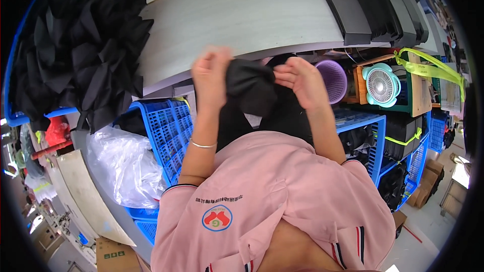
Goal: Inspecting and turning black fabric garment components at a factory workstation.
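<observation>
A crumpled piece of black fabric hangs between my hands, above my lap and close to the table's near edge. My left hand is closed at its left side, with the fingertips curled and slightly blurred. At the upper right edge of the cloth, the fingers of my right hand are bent together on it. The cloth's exact shape is hard to make out against my dark trousers.
A heap of black fabric pieces fills a blue crate at the left. On the grey table, stacked black panels stand at the far right. A purple basket, a small fan and blue crates surround me.
</observation>
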`<control>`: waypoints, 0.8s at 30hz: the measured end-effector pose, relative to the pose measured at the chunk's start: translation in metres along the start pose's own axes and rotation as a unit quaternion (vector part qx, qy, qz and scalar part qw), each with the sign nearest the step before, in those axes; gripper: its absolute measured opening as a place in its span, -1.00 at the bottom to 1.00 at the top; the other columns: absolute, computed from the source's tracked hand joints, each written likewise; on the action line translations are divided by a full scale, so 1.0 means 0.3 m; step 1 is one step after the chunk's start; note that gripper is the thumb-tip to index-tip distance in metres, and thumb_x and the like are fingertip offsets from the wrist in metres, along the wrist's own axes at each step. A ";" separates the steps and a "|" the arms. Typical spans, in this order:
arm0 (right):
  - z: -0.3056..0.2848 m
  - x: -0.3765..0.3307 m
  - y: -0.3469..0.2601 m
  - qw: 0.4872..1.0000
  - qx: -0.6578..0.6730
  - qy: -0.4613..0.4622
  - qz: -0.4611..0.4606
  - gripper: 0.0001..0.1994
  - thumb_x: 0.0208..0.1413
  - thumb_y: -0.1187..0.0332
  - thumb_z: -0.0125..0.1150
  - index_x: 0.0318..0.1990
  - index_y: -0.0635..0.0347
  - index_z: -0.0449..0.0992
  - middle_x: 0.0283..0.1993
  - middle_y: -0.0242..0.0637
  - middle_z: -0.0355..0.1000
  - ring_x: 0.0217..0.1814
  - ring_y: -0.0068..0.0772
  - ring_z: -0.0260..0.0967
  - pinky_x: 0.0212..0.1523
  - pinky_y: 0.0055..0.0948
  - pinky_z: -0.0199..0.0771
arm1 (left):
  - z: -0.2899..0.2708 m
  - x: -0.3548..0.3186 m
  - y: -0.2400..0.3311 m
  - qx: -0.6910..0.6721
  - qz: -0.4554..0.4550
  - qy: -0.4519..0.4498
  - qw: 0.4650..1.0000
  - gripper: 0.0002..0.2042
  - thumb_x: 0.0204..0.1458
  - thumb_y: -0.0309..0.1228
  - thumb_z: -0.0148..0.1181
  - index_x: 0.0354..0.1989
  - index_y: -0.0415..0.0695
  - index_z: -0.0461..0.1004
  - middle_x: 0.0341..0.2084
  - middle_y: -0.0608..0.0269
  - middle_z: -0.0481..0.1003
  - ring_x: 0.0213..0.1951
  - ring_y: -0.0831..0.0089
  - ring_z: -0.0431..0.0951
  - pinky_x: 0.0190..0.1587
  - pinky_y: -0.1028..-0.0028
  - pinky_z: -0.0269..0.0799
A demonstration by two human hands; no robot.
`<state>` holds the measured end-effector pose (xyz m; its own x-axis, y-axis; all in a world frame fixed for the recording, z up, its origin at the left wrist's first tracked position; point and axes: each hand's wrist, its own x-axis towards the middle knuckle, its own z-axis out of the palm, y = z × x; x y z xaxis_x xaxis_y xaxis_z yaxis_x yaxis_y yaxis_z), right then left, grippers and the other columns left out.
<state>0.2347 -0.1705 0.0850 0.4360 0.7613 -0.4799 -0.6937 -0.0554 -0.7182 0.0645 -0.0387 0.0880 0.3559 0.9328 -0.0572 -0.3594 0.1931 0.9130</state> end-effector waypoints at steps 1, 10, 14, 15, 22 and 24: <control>-0.109 0.027 -0.019 0.989 0.104 -0.108 0.000 -0.83 0.30 0.31 0.06 -0.18 0.25 0.45 -0.43 -0.33 0.47 -0.48 -0.46 0.41 0.01 -0.20 0.55 | -0.043 0.032 0.024 -0.064 -0.020 0.010 0.998 -0.78 0.20 -0.38 0.21 -0.51 -0.09 0.43 -0.59 0.38 0.47 -0.54 0.70 0.41 -0.46 0.61 0.37; 0.139 -0.055 0.046 0.899 -0.335 -0.076 -0.271 -0.59 0.20 0.26 0.27 0.10 0.30 0.39 -0.11 -0.23 0.51 -0.03 -0.44 0.45 0.02 -0.44 0.43 | -0.047 -0.023 -0.042 -0.004 -0.028 -0.029 0.999 -0.78 0.27 -0.32 0.15 -0.44 -0.09 0.44 -0.52 0.52 0.39 -0.43 0.78 0.27 -0.33 0.72 0.18; 0.085 -0.004 0.110 0.867 -0.431 -0.048 -0.247 -0.74 0.22 0.31 0.23 -0.05 0.31 0.51 -0.17 -0.29 0.53 -0.14 -0.43 0.47 -0.09 -0.43 0.47 | -0.012 -0.048 -0.026 -0.014 -0.009 -0.075 0.997 -0.82 0.29 -0.32 0.10 -0.33 -0.13 0.46 -0.48 0.50 0.41 -0.40 0.79 0.28 -0.31 0.72 0.18; 0.080 -0.001 0.112 0.854 -0.448 -0.044 -0.261 -0.78 0.23 0.33 0.21 -0.10 0.32 0.55 -0.20 -0.32 0.54 -0.18 -0.46 0.47 -0.13 -0.45 0.48 | -0.015 -0.049 -0.019 -0.009 -0.022 -0.083 0.996 -0.83 0.30 -0.31 0.08 -0.27 -0.15 0.46 -0.50 0.47 0.42 -0.43 0.77 0.30 -0.34 0.72 0.21; 0.076 -0.078 0.036 0.980 0.007 -0.182 0.075 -0.83 0.26 0.30 0.18 -0.16 0.21 0.56 -0.23 -0.44 0.54 -0.28 -0.66 0.46 -0.26 -0.60 0.47 | -0.109 -0.074 -0.046 -0.098 -0.213 -0.105 0.966 -0.80 0.31 -0.30 0.05 -0.14 -0.18 0.45 -0.60 0.37 0.43 -0.61 0.68 0.38 -0.53 0.68 0.27; 0.067 -0.037 0.037 0.978 0.035 -0.191 0.070 -0.83 0.28 0.29 0.17 -0.19 0.20 0.55 -0.28 -0.45 0.54 -0.33 -0.67 0.46 -0.28 -0.62 0.47 | -0.081 -0.129 -0.073 -0.120 -0.302 -0.135 0.936 -0.80 0.27 -0.31 0.10 -0.15 -0.19 0.52 -0.42 0.37 0.53 -0.45 0.65 0.51 -0.37 0.59 0.47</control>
<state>0.2106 -0.1667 0.0926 0.0972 0.9365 -0.3370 -0.7748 -0.1413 -0.6162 0.0377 -0.0716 0.0605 0.7501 0.5271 -0.3994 -0.1941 0.7528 0.6290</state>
